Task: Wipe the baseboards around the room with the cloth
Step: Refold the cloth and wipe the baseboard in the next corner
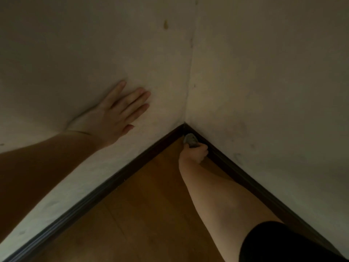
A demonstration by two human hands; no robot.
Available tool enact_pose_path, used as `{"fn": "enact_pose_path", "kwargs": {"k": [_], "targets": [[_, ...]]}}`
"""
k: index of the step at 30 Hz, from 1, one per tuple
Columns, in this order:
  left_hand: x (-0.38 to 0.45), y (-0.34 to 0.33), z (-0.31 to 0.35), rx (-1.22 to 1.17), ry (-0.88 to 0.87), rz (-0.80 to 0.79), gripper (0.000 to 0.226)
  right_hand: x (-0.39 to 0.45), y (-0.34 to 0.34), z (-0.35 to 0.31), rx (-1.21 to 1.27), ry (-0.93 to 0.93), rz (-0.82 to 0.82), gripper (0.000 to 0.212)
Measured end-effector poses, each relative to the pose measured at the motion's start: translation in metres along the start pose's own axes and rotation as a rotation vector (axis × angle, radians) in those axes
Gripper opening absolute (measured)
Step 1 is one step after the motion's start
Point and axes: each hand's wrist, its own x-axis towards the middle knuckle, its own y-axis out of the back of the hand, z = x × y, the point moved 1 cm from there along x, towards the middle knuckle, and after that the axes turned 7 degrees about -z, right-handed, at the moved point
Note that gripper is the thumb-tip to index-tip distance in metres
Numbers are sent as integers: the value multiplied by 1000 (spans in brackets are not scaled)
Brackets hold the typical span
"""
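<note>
The grey cloth (pixel 190 140) sits bunched in the right hand (pixel 195 153), which grips it and presses it against the dark baseboard (pixel 236 172) right at the room corner. The left hand (pixel 115 114), flat with straight fingers, braces on the wall (pixel 75 53) above. The corner wipe looks underway; next likely calls for dragging the cloth along the adjoining baseboard run (pixel 113 183).

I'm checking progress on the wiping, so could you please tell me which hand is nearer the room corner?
Right. The right hand grips the cloth just below the corner, against the baseboard; the left hand rests flat on the left wall, farther away.
</note>
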Motion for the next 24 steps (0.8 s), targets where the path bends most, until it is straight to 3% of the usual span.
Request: {"fn": "enact_pose_path", "kwargs": {"k": [11,24], "targets": [[1,14,0,95,17,-115,71,-7,103,46,-93,10,94,32],[3,33,-8,-34,-19,-217,66,-12,190,79,-218,-28,211,35]]}}
